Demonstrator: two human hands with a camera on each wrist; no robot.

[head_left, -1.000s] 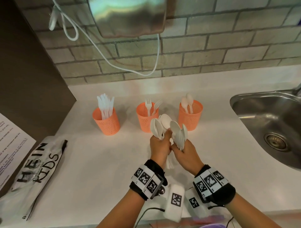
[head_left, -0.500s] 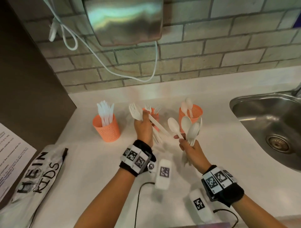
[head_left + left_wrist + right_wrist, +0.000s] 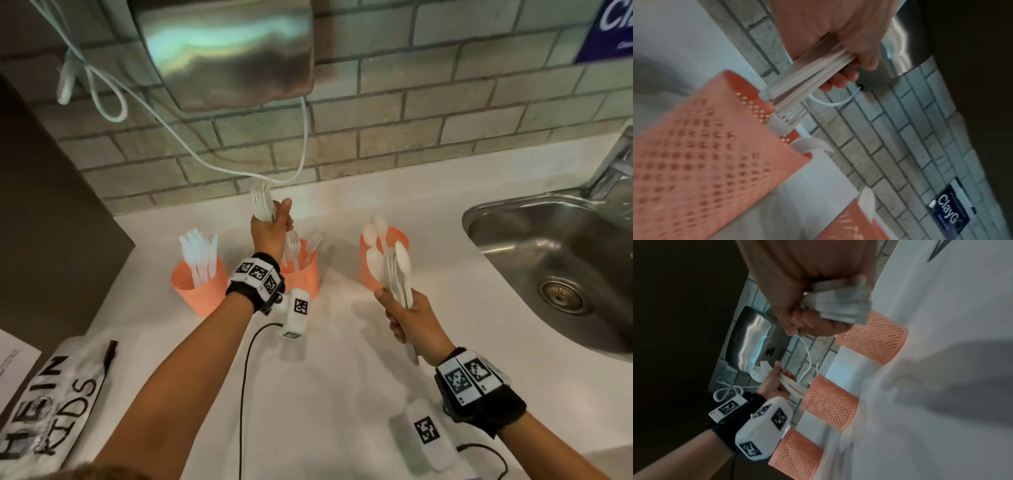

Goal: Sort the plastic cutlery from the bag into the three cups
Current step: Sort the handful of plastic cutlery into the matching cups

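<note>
Three orange mesh cups stand in a row on the white counter. The left cup holds knives, the middle cup holds forks, and the right cup holds spoons. My left hand grips a bundle of white forks by the handles, tines up, above the middle cup. The fork handles point down at its rim. My right hand grips a bundle of white spoons just in front of the right cup.
A flat plastic bag printed with black letters lies at the counter's near left. A steel sink fills the right side. A steel dispenser and a white cable hang on the brick wall above the cups.
My hands have drawn apart. The left hand rose and went back over the middle cup with the forks. The right hand carried the spoons right, toward the right cup.
</note>
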